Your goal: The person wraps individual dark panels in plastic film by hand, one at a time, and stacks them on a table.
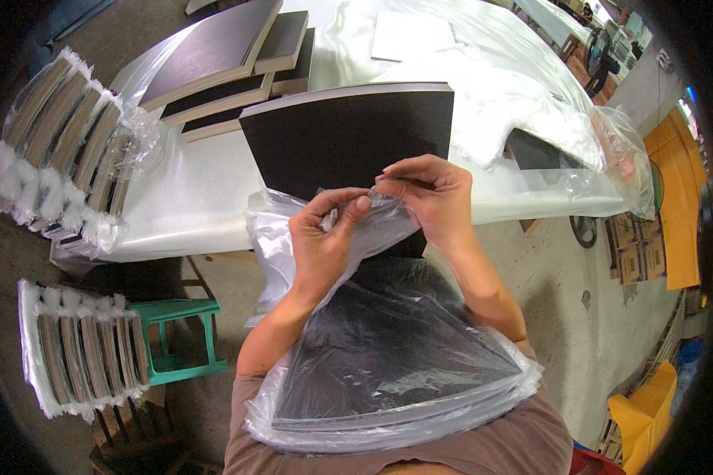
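A dark slab (388,356) lies sheathed in a clear bag (271,416) against the person's brown shirt (550,431), near the tabletop (186,222). The left hand (323,237) and right hand (442,204) clamp their fingers on the bag's gathered end; bagging looks done, closing apparently unfinished.

Left grip (322,241) pinched, right grip (438,198) pinched alongside

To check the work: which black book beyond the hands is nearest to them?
The lone black book just behind them; the book pile at left and dark flat thing at right are farther.
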